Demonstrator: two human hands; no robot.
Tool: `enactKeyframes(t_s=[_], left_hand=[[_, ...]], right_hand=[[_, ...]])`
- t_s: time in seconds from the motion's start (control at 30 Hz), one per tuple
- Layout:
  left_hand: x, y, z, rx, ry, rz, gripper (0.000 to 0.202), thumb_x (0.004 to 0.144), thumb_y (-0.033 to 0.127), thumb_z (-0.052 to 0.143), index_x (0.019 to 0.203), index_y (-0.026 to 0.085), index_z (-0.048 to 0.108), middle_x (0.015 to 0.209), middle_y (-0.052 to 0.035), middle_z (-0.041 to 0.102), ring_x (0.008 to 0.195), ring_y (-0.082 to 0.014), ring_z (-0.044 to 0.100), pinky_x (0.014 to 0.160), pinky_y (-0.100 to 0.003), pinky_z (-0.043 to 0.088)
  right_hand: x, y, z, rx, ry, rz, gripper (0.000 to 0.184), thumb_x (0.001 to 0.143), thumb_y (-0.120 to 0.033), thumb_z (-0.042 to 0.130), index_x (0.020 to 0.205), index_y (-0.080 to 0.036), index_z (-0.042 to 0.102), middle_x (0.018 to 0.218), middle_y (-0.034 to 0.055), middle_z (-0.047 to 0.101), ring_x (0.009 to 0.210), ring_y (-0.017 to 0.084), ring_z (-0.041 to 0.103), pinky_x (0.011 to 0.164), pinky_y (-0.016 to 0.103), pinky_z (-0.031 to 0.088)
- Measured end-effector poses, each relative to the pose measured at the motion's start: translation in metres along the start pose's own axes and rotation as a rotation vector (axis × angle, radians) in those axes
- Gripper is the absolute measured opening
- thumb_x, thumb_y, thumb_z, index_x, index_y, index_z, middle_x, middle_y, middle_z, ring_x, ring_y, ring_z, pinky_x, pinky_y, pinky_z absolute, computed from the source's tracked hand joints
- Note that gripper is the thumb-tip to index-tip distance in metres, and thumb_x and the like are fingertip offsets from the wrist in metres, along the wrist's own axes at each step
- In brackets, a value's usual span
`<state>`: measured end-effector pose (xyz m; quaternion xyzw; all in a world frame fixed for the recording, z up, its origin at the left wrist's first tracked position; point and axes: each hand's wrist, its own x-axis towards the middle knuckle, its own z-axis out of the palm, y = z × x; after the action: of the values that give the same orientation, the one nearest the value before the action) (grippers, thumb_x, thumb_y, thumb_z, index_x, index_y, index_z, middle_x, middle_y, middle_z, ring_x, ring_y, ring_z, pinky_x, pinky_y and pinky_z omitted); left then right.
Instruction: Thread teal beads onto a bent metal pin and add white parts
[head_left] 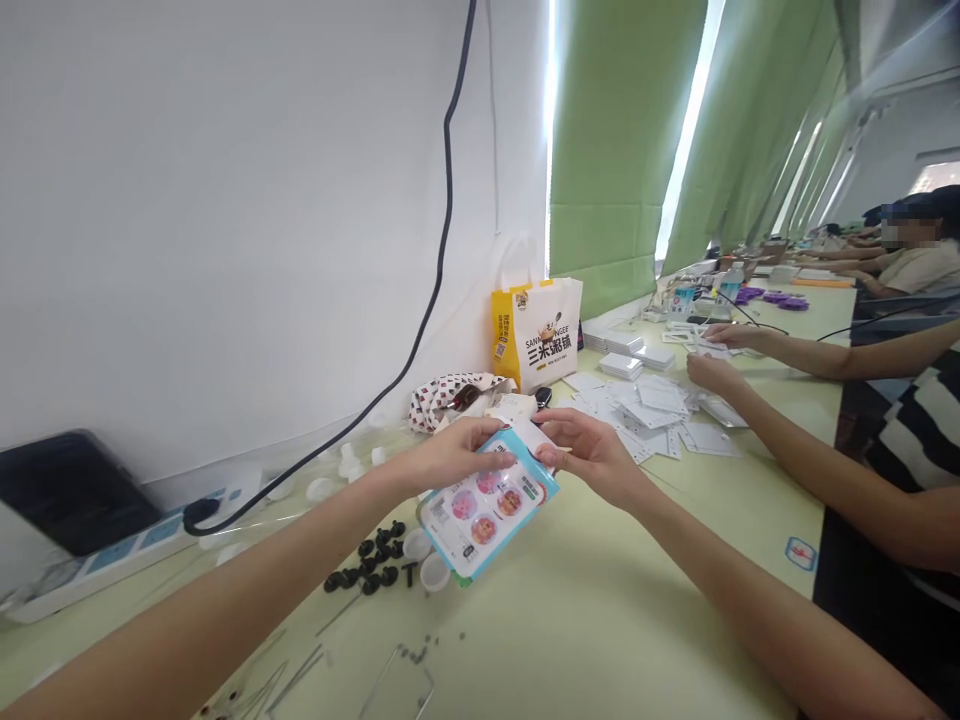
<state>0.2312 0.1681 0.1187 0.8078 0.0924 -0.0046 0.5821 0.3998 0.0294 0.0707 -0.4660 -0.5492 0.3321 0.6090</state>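
left hand (457,455): gripping the upper edge of the blue-edged card packet (487,515), fingers curling over its front
right hand (589,450): pinching the packet's far corner, thumb and fingers nearly closed
packet: tilting between both hands, above the counter (600,640)
black plastic pieces (371,562): lying just below the packet, beside small white cups (435,572)
co-worker's hands (724,350): reaching toward the far edge, past a spread of white cards (645,405)
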Motion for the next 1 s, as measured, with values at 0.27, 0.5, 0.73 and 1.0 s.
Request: enactKeyframes(t_s=[0.27, 0.5, 0.73, 1.0], left_hand=[[-0.008, 0.009, 0.000, -0.148, -0.140, -0.115, 0.029, 0.081, 0.038, 0.057, 0.101, 0.018, 0.061, 0.095, -0.0072, 0.068, 0.074, -0.0151, 0.064, 0.064, -0.024, 0.049], [-0.003, -0.008, 0.000, -0.264, -0.141, -0.154, 0.027, 0.080, 0.036, 0.060, 0.099, 0.017, 0.062, 0.088, -0.0057, 0.069, 0.067, -0.0138, 0.065, 0.061, -0.023, 0.050], [0.008, -0.022, -0.004, -0.364, -0.158, -0.167, 0.026, 0.078, 0.034, 0.062, 0.096, 0.016, 0.064, 0.084, -0.0058, 0.070, 0.063, -0.0144, 0.064, 0.060, -0.025, 0.051], [0.001, -0.035, -0.009, -0.346, -0.148, -0.221, 0.023, 0.076, 0.034, 0.063, 0.093, 0.018, 0.065, 0.079, -0.0040, 0.069, 0.070, -0.0165, 0.064, 0.065, -0.028, 0.050]], right_hand=[[-0.002, 0.003, 0.006, 0.022, 0.087, -0.029, 0.025, 0.066, -0.029, 0.073, 0.090, -0.021, 0.071, 0.074, 0.0031, 0.068, 0.065, 0.014, 0.063, 0.062, 0.029, 0.055], [-0.006, 0.006, 0.009, -0.052, 0.067, -0.101, 0.018, 0.071, -0.028, 0.069, 0.089, -0.026, 0.071, 0.079, 0.0028, 0.063, 0.068, 0.013, 0.061, 0.062, 0.031, 0.055], [-0.009, 0.010, 0.009, -0.265, 0.150, -0.215, 0.016, 0.075, -0.023, 0.067, 0.089, -0.028, 0.070, 0.101, 0.0036, 0.056, 0.078, 0.013, 0.059, 0.066, 0.031, 0.058], [-0.013, 0.012, 0.017, -0.587, 0.102, -0.315, 0.014, 0.077, -0.019, 0.064, 0.087, -0.027, 0.069, 0.098, 0.0047, 0.058, 0.089, 0.018, 0.058, 0.068, 0.032, 0.056]])
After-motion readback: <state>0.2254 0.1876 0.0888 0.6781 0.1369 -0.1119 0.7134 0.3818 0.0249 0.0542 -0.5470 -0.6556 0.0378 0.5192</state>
